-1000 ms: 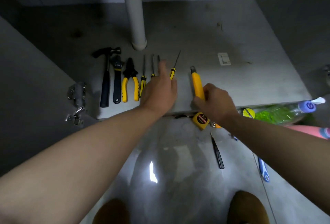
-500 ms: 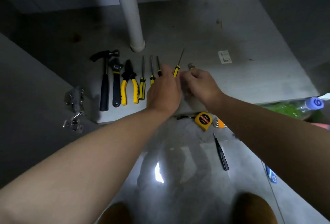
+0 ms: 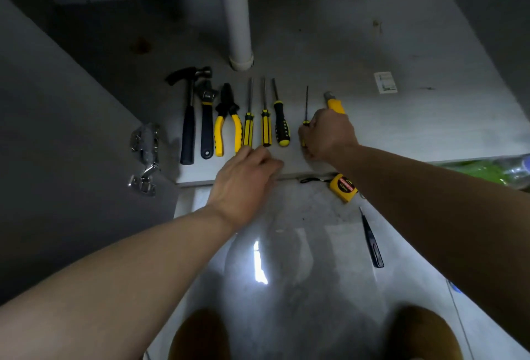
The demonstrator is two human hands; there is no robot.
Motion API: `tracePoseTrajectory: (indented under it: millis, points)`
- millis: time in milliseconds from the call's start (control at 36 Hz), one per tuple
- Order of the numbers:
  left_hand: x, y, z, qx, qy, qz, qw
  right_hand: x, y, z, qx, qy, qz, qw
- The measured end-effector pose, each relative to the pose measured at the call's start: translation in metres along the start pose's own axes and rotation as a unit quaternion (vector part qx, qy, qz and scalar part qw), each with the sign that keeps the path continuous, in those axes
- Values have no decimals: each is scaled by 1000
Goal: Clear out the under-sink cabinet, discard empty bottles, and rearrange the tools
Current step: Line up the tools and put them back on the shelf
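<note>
While the right hand [image 3: 327, 134] covers its body, the yellow utility knife [image 3: 334, 105] lies near the front edge of the cabinet floor [image 3: 401, 130]. It is now just beside the small screwdriver [image 3: 307, 101], which has been straightened into line. That hand's fingers curl down over the knife; whether they grip it I cannot tell. The left hand [image 3: 243, 184] has drawn back to the front edge, fingers loose, holding nothing. The row from the hammer [image 3: 187, 118] rightward looks nearly complete, but the tape measure [image 3: 343, 186] still lies outside the cabinet.
</note>
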State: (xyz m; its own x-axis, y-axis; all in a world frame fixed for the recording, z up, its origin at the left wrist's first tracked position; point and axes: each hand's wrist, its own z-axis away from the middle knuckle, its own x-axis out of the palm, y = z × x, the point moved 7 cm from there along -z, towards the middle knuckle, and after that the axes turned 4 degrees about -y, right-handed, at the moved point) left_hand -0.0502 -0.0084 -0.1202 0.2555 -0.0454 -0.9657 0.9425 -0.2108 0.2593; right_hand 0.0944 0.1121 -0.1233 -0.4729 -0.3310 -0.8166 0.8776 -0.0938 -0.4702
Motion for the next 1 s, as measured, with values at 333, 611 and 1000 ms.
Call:
tracePoseTrajectory:
  millis: [333, 611, 1000]
  points:
    - [4, 1, 2, -58, 21, 12, 998, 10, -5, 8, -41, 53, -60, 996]
    - [5, -1, 0, -68, 17, 18, 997, 17, -1, 3, -34, 75, -97, 992]
    - [-18, 26, -19, -22, 82, -3, 996, -27, 32, 33, -98, 108, 101, 984]
